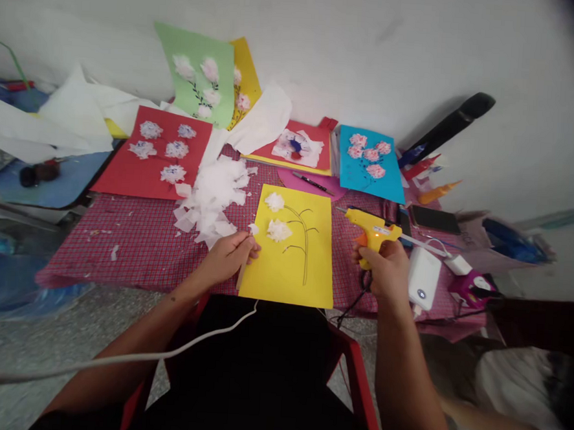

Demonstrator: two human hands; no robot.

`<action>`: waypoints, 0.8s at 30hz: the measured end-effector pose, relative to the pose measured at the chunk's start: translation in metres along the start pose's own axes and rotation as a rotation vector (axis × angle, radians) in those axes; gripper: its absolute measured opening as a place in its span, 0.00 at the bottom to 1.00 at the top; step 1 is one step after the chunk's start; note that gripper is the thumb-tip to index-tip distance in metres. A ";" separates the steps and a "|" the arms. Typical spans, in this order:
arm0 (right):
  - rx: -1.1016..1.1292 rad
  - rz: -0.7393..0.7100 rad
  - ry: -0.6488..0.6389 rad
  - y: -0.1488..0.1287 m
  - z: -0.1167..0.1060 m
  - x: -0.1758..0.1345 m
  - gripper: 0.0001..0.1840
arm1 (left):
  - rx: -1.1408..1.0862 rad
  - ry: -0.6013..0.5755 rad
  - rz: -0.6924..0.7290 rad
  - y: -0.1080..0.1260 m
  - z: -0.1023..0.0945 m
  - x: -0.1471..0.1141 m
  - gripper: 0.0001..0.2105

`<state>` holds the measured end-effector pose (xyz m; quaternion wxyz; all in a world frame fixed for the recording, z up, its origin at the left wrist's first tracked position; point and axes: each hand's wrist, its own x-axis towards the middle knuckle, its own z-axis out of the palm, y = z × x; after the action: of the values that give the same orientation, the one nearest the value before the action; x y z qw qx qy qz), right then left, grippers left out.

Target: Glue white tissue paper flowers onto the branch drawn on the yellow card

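Note:
My right hand (388, 263) grips a yellow hot glue gun (376, 232) by its handle, nozzle pointing left over the right side of the table. A small light glows on its body. In my left hand (233, 256) a small piece of white tissue paper (254, 228) is pinched between thumb and finger. That hand rests at the left edge of a yellow sheet (283, 276). The sheet bears a drawn branching stem (306, 242) and two white tissue flowers (279, 230) at its upper left. A pile of torn white tissue (218, 191) lies beyond my left hand.
Flower pictures stand or lie around: red (119, 166), green (200, 47) and blue (372, 175). A black marker (313, 183) lies behind the yellow sheet. A white power bank (424, 275) and a dark phone (435, 219) are at right. A white cable (171, 352) crosses before me.

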<state>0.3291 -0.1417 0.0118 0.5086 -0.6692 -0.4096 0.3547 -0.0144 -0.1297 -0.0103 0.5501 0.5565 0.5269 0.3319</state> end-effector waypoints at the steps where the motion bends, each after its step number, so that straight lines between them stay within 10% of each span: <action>1: 0.090 0.005 -0.024 -0.002 0.000 -0.007 0.20 | 0.000 0.000 -0.002 0.000 0.000 0.000 0.15; 8: 0.266 0.120 -0.291 -0.006 0.005 -0.034 0.14 | -0.031 -0.006 -0.026 0.003 0.000 0.004 0.16; 16: -0.019 0.200 -0.506 -0.008 0.029 -0.032 0.17 | -0.086 0.018 -0.027 0.001 0.008 0.015 0.18; 24: -0.020 0.099 -0.543 -0.015 0.048 -0.026 0.11 | -0.006 0.078 0.044 -0.001 0.013 0.008 0.20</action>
<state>0.2727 -0.1449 0.0164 0.3556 -0.5736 -0.5012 0.5416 -0.0011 -0.1260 -0.0150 0.5233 0.5529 0.5346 0.3671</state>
